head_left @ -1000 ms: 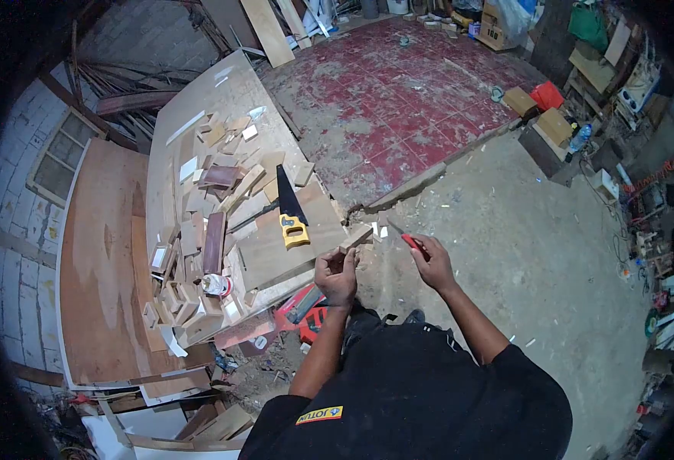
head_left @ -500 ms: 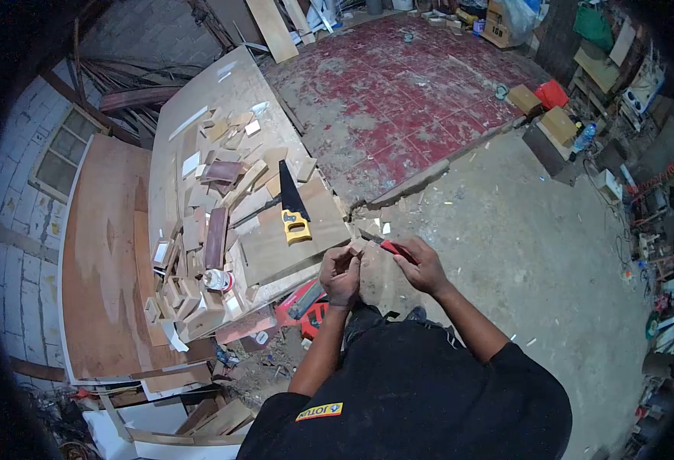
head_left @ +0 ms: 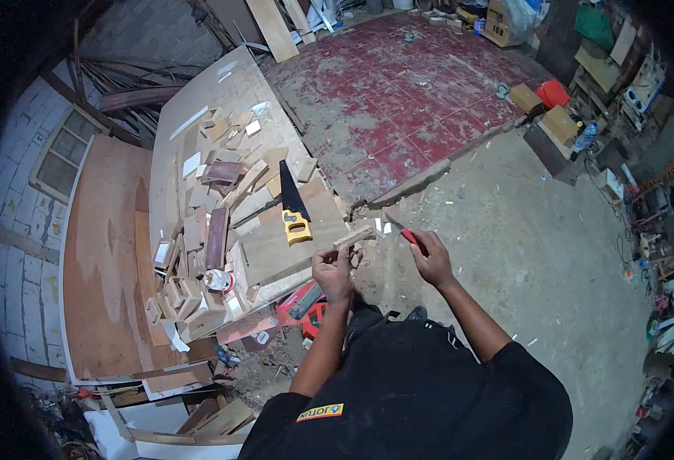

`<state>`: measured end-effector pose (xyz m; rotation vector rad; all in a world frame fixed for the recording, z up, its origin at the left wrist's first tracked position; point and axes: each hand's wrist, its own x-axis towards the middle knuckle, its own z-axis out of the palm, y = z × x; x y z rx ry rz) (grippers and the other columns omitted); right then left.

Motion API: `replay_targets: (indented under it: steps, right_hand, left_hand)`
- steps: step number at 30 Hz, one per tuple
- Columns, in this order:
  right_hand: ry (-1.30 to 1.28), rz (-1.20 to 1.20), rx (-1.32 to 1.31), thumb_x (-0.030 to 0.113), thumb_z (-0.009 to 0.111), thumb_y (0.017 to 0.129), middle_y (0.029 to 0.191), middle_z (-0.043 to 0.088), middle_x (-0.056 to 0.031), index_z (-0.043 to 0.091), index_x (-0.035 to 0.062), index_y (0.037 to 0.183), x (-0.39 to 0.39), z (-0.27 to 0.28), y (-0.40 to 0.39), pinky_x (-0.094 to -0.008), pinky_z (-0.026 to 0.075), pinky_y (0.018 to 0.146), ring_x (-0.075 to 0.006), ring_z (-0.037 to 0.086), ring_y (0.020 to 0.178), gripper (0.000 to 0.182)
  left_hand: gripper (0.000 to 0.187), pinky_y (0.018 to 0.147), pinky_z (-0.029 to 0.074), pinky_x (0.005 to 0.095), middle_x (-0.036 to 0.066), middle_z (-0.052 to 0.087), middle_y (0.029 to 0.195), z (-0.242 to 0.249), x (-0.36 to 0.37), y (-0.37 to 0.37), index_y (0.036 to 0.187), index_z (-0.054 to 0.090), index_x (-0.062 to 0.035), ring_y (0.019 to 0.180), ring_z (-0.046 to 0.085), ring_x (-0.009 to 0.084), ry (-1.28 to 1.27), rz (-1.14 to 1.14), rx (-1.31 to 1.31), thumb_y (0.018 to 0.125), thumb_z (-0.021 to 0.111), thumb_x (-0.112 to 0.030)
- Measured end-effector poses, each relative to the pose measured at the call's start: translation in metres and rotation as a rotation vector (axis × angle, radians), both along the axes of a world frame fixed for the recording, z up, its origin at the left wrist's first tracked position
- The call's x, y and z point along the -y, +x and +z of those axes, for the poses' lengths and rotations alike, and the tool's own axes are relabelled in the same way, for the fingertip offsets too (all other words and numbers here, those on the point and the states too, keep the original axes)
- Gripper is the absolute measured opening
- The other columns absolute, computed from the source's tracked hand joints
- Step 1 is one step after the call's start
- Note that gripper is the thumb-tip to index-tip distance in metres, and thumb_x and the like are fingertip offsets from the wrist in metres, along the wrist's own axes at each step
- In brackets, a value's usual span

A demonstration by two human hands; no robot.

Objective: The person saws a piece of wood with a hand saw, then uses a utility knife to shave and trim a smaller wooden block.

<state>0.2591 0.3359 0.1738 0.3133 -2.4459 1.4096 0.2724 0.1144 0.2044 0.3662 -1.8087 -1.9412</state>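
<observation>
Between the thumb and fingers of my left hand [head_left: 332, 274] is a small wood strip [head_left: 354, 236], its free end pointing right over the table corner. My right hand [head_left: 434, 262] is closed around the handle of a red-handled knife [head_left: 408, 235]. The thin blade points up and left, apart from the strip. To the left of my hands, a handsaw [head_left: 295, 205] with a yellow and black handle lies on a plywood sheet [head_left: 264, 257]. My palms and part of the knife handle are hidden.
Wood offcuts [head_left: 218, 230] are heaped on the worktable [head_left: 170, 130], with a white bottle [head_left: 218, 280] at their near side. Below the table edge sits a red tool case [head_left: 314, 318]. A raised red-tiled floor [head_left: 398, 100] has a broken edge ahead. Boxes [head_left: 559, 125] stand right.
My hands have moved apart. The knife has shifted right, away from the wood strip, and the strip now shows at greater length, pointing right. The handsaw has stayed put.
</observation>
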Motion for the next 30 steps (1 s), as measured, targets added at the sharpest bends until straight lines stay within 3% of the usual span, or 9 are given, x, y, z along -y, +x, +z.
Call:
replay_targets:
  steps: [3,6,8,9,11,14,21,25,30]
  right_hand:
    - [-0.019,0.004,0.007,0.012,0.062,0.089,0.109,0.061,-0.0172,0.058,0.0079,0.124,0.007,0.005,0.003,-0.0391,0.051,0.084,-0.0358,0.062,0.099,0.035]
    - [-0.181,-0.018,0.092,0.015,0.064,0.089,0.109,0.062,-0.0143,0.057,0.0059,0.123,0.022,0.003,0.0,-0.0378,0.05,0.085,-0.03,0.062,0.098,0.035]
    - [-0.399,0.026,0.18,0.018,0.068,0.09,0.094,0.062,-0.0062,0.058,0.0051,0.122,0.029,-0.004,-0.005,-0.0319,0.051,0.069,-0.0174,0.061,0.079,0.036]
    - [-0.397,0.021,0.185,0.018,0.068,0.09,0.094,0.062,-0.0062,0.058,0.0051,0.122,0.029,-0.003,-0.005,-0.0319,0.051,0.069,-0.0174,0.061,0.079,0.036]
    - [-0.819,0.126,0.721,0.02,0.071,0.09,0.078,0.056,0.0024,0.058,0.0059,0.122,0.026,0.001,-0.007,-0.0245,0.043,0.052,-0.0069,0.05,0.061,0.038]
    - [-0.999,0.18,0.693,0.019,0.072,0.089,0.069,0.051,0.0056,0.059,0.008,0.123,0.029,0.003,-0.008,-0.0219,0.034,0.044,-0.0046,0.044,0.051,0.038]
    - [-0.983,0.092,0.663,0.017,0.074,0.088,0.071,0.053,0.0045,0.058,0.0073,0.123,0.03,0.012,-0.009,-0.0226,0.035,0.045,-0.0054,0.046,0.052,0.04]
    - [-0.952,0.151,0.64,0.018,0.073,0.089,0.073,0.055,0.0041,0.057,0.007,0.124,0.029,0.009,-0.01,-0.0215,0.036,0.044,-0.0054,0.047,0.051,0.04]
    - [-0.933,0.185,0.64,0.018,0.071,0.09,0.074,0.056,0.0039,0.057,0.0067,0.124,0.033,0.015,-0.01,-0.0204,0.036,0.043,-0.0052,0.049,0.051,0.038]
  left_hand:
    - [0.025,0.071,0.055,0.0258,0.007,0.062,0.086,-0.006,0.001,-0.002,0.099,0.053,0.0013,0.074,0.061,0.011,0.053,-0.012,0.026,0.089,0.072,-0.011]
    - [0.025,0.072,0.056,0.0267,0.008,0.064,0.089,-0.002,-0.008,0.0,0.106,0.055,0.0033,0.079,0.064,0.0122,0.205,-0.079,0.051,0.09,0.07,-0.009]
    - [0.026,0.074,0.057,0.0275,0.009,0.065,0.091,-0.003,-0.011,0.002,0.11,0.056,0.0042,0.082,0.065,0.013,0.3,-0.124,0.066,0.091,0.068,-0.008]
    - [0.026,0.076,0.058,0.0285,0.009,0.066,0.094,-0.007,-0.01,0.003,0.113,0.057,0.0041,0.084,0.066,0.0139,0.282,-0.204,0.111,0.092,0.067,-0.008]
    - [0.027,0.076,0.057,0.0284,0.009,0.067,0.099,-0.015,-0.014,0.005,0.115,0.06,0.0037,0.086,0.067,0.0153,0.255,-0.311,0.154,0.092,0.065,-0.009]
    - [0.026,0.079,0.056,0.029,0.009,0.067,0.098,-0.025,-0.01,0.008,0.114,0.06,0.0027,0.087,0.066,0.0154,0.176,-0.4,0.155,0.09,0.065,-0.006]
    - [0.032,0.082,0.056,0.0295,0.008,0.066,0.102,-0.024,-0.003,0.009,0.117,0.056,-0.0001,0.089,0.066,0.0149,-0.099,-0.599,0.261,0.087,0.068,-0.003]
    - [0.033,0.082,0.057,0.0303,0.008,0.066,0.103,-0.021,-0.003,0.007,0.119,0.057,0.0002,0.092,0.066,0.0153,0.066,-0.641,0.273,0.089,0.069,-0.008]
    - [0.033,0.081,0.058,0.0334,0.01,0.067,0.106,-0.02,0.0,0.003,0.122,0.058,0.0013,0.091,0.067,0.0174,-0.123,-0.87,0.387,0.094,0.064,-0.015]
